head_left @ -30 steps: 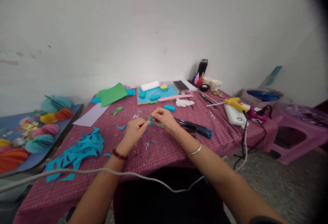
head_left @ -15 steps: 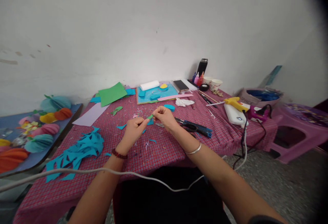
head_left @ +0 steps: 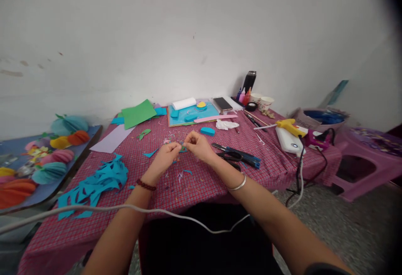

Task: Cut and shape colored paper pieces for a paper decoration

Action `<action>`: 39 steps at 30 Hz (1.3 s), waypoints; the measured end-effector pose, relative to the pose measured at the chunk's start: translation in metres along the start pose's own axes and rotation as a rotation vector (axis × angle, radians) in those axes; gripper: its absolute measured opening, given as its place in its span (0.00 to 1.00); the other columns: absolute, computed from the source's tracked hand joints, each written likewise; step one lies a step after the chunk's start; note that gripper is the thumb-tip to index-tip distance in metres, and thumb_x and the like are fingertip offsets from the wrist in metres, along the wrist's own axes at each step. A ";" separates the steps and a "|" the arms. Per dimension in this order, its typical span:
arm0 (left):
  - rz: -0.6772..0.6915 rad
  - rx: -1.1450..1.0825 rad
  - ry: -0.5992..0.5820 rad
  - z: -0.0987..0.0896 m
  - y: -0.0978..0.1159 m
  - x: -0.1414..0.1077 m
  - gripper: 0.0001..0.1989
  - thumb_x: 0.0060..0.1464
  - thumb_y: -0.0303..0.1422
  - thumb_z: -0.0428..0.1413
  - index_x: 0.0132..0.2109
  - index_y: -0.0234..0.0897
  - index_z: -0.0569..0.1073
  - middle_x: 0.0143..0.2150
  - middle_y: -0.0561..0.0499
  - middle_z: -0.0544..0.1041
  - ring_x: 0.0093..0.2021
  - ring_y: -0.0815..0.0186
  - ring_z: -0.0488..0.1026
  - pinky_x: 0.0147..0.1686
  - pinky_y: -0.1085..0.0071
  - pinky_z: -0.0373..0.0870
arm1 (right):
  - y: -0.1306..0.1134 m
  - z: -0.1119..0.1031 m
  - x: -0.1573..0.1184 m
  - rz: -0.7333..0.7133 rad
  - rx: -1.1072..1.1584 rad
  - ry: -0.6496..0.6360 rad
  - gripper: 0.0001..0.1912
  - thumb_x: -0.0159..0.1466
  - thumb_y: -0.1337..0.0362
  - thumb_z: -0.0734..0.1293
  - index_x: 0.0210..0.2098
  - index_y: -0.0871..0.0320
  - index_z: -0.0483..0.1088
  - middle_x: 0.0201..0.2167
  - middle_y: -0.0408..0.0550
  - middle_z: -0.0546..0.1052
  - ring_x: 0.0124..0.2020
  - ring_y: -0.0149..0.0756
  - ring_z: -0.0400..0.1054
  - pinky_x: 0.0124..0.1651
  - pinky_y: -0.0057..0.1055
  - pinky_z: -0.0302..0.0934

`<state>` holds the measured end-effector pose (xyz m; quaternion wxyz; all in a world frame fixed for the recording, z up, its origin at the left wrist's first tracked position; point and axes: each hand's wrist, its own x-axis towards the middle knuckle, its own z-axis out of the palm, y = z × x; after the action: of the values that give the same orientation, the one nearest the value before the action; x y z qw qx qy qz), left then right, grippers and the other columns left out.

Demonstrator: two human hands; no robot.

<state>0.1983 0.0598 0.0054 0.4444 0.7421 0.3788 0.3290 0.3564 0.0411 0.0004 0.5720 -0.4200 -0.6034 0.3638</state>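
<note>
Over the middle of the table, my left hand (head_left: 166, 156) and my right hand (head_left: 198, 146) meet fingertip to fingertip, both pinched. A tiny bit of green paper (head_left: 183, 148) shows between the fingertips; most of it is hidden. Small paper scraps (head_left: 180, 177) lie on the checked cloth below. Black scissors (head_left: 230, 156) rest just right of my right hand, and a blue paper piece (head_left: 207, 131) lies behind it. Green leaf-shaped cutouts (head_left: 144, 133) are beyond my left hand.
Blue cut strips (head_left: 100, 182) are heaped at the left, near green paper (head_left: 138, 114) and lilac paper (head_left: 112, 138). A yellow glue gun (head_left: 290, 127) sits on a white box at the right. A white cable (head_left: 163, 212) crosses in front of my forearms.
The fingertips of both hands have come closer together, and less of the green piece shows between them. The scissors show more fully beside my right hand.
</note>
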 end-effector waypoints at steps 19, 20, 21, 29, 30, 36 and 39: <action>0.000 -0.050 0.066 -0.039 0.009 -0.004 0.14 0.52 0.40 0.54 0.23 0.36 0.67 0.18 0.56 0.67 0.20 0.71 0.63 0.22 0.75 0.59 | 0.006 -0.013 0.006 0.169 0.089 -0.032 0.12 0.55 0.56 0.64 0.24 0.57 0.60 0.15 0.35 0.63 0.16 0.26 0.55 0.21 0.24 0.50; 0.005 -0.127 0.124 -0.041 0.007 -0.003 0.14 0.52 0.39 0.55 0.23 0.36 0.67 0.17 0.57 0.65 0.20 0.72 0.62 0.24 0.75 0.61 | 0.006 -0.013 0.006 0.181 0.115 -0.019 0.12 0.55 0.56 0.64 0.24 0.56 0.59 0.15 0.35 0.63 0.16 0.26 0.55 0.21 0.24 0.50; 0.001 -0.204 0.177 -0.043 0.005 -0.002 0.14 0.51 0.40 0.55 0.23 0.37 0.67 0.17 0.58 0.63 0.20 0.72 0.61 0.25 0.74 0.62 | 0.005 -0.014 0.006 0.185 0.126 -0.014 0.13 0.54 0.55 0.64 0.24 0.56 0.59 0.16 0.36 0.64 0.16 0.26 0.55 0.21 0.24 0.51; -0.049 -0.092 -0.024 -0.029 0.003 -0.002 0.11 0.50 0.39 0.56 0.27 0.35 0.73 0.23 0.54 0.70 0.24 0.72 0.65 0.25 0.74 0.61 | -0.004 -0.007 -0.001 -0.008 -0.127 -0.189 0.10 0.56 0.61 0.64 0.22 0.59 0.63 0.18 0.36 0.60 0.21 0.25 0.53 0.25 0.25 0.48; -0.048 -0.043 -0.101 -0.027 0.003 -0.003 0.11 0.50 0.38 0.56 0.26 0.35 0.72 0.22 0.55 0.69 0.23 0.72 0.64 0.24 0.75 0.59 | -0.005 -0.006 -0.001 -0.018 -0.132 -0.201 0.10 0.56 0.61 0.64 0.21 0.59 0.63 0.18 0.36 0.60 0.21 0.25 0.52 0.26 0.25 0.48; -0.051 -0.158 -0.062 -0.025 0.002 -0.004 0.15 0.51 0.41 0.56 0.23 0.35 0.70 0.19 0.54 0.68 0.21 0.71 0.64 0.23 0.74 0.60 | -0.003 -0.007 -0.001 0.204 0.087 -0.207 0.10 0.56 0.61 0.66 0.22 0.59 0.64 0.17 0.37 0.65 0.19 0.25 0.57 0.24 0.24 0.51; -0.008 -0.469 0.063 -0.029 0.003 -0.003 0.15 0.54 0.41 0.52 0.26 0.36 0.70 0.21 0.54 0.69 0.22 0.71 0.65 0.24 0.73 0.62 | -0.002 -0.011 -0.001 0.449 0.450 -0.250 0.12 0.54 0.59 0.69 0.24 0.59 0.64 0.18 0.37 0.68 0.18 0.23 0.59 0.23 0.23 0.54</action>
<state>0.1738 0.0677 0.0192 0.5938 0.6066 0.3087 0.4291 0.3672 0.0390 0.0031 0.4775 -0.3577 -0.4662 0.6533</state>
